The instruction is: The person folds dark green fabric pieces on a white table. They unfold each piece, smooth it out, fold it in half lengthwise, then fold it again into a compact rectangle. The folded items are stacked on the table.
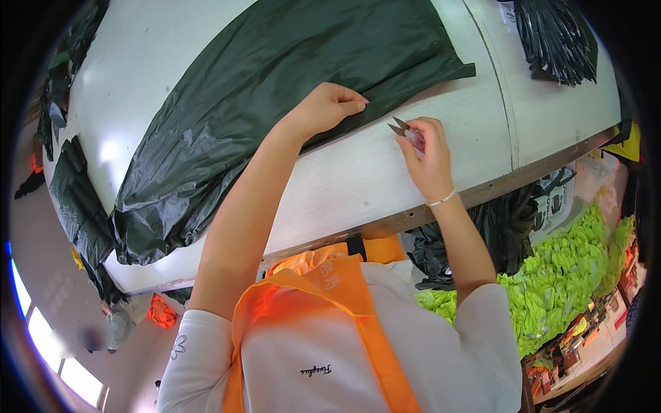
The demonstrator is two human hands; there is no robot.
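Note:
A sheet of shiny dark green fabric [296,62] lies creased across the white table, its hemmed edge running toward the right. My left hand [327,110] is closed, thumb and fingers pinching that fabric near its front edge. Just to the right, my right hand [430,151] is wrapped round a small pair of thread snips [399,126]. The blades are spread apart and point up and left toward the fabric edge, not touching it. My right palm and fingers hide most of the snips' body.
The white table [330,199] has a metal front edge close to my body. A bundle of black strips [556,41] lies at the far right. More dark fabric [79,196] hangs over the left end. Below at right are black fabric [489,220] and a lime-green heap [558,275].

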